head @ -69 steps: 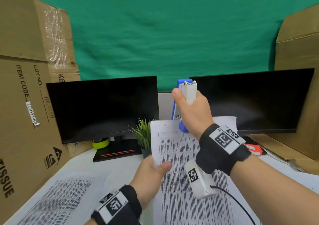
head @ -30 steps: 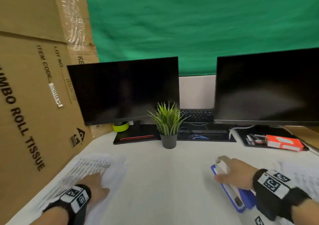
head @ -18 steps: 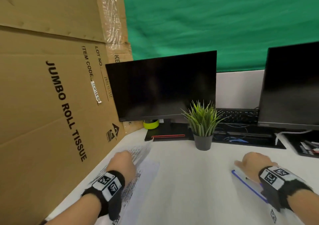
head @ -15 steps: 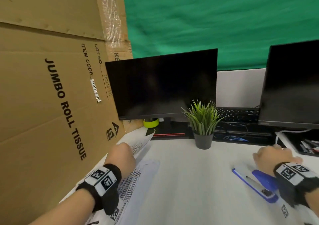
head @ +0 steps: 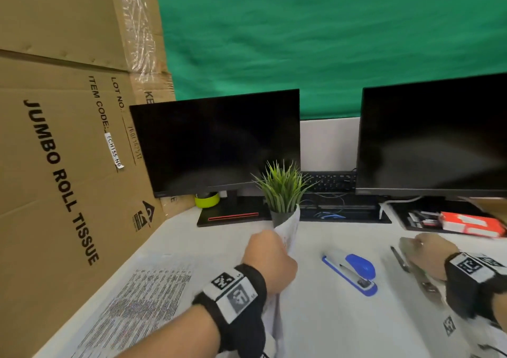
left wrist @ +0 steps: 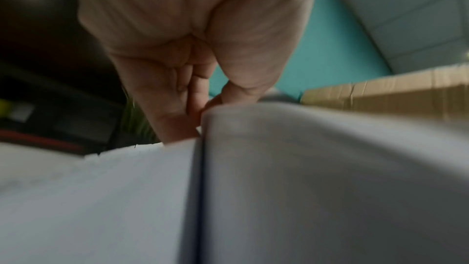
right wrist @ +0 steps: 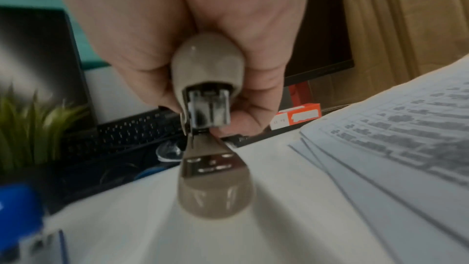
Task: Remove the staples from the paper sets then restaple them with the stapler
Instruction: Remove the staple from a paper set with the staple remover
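My left hand (head: 271, 259) grips a stapled paper set (head: 288, 227) and holds it on edge above the middle of the desk. In the left wrist view the fingers (left wrist: 175, 107) pinch the white sheets (left wrist: 304, 178) near their top. My right hand (head: 432, 249) is curled round a grey-beige stapler (head: 424, 283) at the right. Seen from the right wrist, the hand (right wrist: 203, 27) holds its top arm (right wrist: 208, 71) raised off its base (right wrist: 215, 188), which rests on the desk. A blue stapler (head: 352, 271) lies free between my hands.
A printed paper pile (head: 142, 294) lies at the left by a large cardboard box (head: 55, 165). More sheets (right wrist: 393, 138) lie at the right. A potted plant (head: 282, 193), two dark monitors (head: 216, 143), an orange box (head: 472, 223) and a pen (head: 399, 259) stand behind.
My left hand lifted a paper set off the left pile and carried it right, towards the centre. My right hand left the blue stapler and now grips the grey one.
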`<state>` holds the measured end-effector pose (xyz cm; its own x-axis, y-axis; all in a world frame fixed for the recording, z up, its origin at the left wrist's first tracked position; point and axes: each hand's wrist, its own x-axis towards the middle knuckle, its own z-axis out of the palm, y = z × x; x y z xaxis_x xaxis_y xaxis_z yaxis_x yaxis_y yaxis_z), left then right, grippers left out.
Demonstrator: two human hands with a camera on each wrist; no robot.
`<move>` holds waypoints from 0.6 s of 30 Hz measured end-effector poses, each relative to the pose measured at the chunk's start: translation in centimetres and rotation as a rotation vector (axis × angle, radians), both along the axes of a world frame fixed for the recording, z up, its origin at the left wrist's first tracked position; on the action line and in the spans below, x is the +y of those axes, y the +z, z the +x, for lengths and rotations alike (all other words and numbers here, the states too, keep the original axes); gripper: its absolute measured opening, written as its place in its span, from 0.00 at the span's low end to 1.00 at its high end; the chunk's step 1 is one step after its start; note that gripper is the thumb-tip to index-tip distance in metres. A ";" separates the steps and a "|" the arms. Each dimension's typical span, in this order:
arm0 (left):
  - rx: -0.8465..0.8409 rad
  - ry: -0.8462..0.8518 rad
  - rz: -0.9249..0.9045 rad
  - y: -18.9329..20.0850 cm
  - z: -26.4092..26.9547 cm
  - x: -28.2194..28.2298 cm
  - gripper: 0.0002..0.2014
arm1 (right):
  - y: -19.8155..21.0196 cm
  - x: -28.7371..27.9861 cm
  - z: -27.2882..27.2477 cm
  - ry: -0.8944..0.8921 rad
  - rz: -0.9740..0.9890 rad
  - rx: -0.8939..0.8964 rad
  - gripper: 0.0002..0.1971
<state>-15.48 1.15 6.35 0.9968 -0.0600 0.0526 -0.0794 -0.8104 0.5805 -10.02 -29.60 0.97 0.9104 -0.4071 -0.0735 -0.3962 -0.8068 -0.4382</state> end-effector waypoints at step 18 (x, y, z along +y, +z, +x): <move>0.443 -0.326 0.360 -9.8 5.1 -13.8 0.34 | 7.0 -2.3 -9.2 0.155 0.182 -0.221 0.22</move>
<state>-10.36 -12.64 -3.40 0.8471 -0.3001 -0.4387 -0.1699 -0.9349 0.3115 -19.24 -31.86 8.01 0.9625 -0.2610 0.0737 -0.1542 -0.7504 -0.6428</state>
